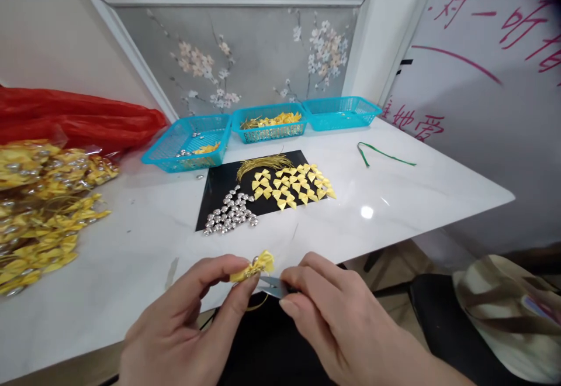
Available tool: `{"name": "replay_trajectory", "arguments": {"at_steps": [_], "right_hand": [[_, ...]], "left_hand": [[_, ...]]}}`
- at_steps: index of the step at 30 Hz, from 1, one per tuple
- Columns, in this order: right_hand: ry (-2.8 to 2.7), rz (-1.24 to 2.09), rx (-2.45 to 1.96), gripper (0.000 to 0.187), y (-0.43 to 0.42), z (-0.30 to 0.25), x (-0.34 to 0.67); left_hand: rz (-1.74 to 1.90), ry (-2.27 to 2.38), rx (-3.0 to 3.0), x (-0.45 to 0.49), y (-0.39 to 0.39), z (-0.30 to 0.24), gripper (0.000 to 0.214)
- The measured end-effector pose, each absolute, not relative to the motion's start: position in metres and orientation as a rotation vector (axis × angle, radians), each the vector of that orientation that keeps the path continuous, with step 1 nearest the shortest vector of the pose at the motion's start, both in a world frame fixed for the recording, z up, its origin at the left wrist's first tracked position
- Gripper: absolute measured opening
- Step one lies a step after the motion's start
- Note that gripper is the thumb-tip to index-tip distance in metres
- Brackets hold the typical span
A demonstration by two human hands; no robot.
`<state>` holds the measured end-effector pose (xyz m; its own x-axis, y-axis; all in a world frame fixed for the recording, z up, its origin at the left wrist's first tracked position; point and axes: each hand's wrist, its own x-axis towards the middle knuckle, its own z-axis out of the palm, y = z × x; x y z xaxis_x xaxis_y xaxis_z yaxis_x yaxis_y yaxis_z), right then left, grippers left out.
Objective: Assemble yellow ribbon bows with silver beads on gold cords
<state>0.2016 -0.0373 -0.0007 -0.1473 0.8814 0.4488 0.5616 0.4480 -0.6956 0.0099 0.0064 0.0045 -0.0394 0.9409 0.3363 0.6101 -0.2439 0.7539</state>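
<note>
My left hand (197, 310) pinches a small yellow ribbon bow (256, 266) between thumb and fingers, just over the table's near edge. A gold thread loop (258, 304) hangs below the bow. My right hand (333, 310) is closed on small metal snips (270, 285), whose blades point left and touch the bow's underside. Further back, a black mat (219, 184) carries several loose yellow bows (291, 184), a bundle of gold threads (263, 162) and a cluster of silver beads (232, 213).
Three turquoise baskets (269, 123) line the back of the white table (394, 193); two hold bows and beads. A heap of finished bows (39, 210) and a red bag (74, 117) lie left. A green wire tie (381, 153) lies right. A chair with a cushion (504, 310) stands lower right.
</note>
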Motion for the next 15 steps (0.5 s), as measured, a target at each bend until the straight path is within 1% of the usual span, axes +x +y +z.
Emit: {"name": "replay_trajectory", "arguments": {"at_steps": [5,15], "right_hand": [[-1.847,0.382,-1.275,0.044,-0.0335,-0.0048,0.1997],[-1.801,0.427,-1.231,0.046,-0.0314,-0.0026,0.1985]], "left_hand": [[1.178,1.631,1.874,0.0117,0.0027,0.0062,0.016],[1.155,1.584,1.888,0.0145,0.0013,0.0062,0.014]]}}
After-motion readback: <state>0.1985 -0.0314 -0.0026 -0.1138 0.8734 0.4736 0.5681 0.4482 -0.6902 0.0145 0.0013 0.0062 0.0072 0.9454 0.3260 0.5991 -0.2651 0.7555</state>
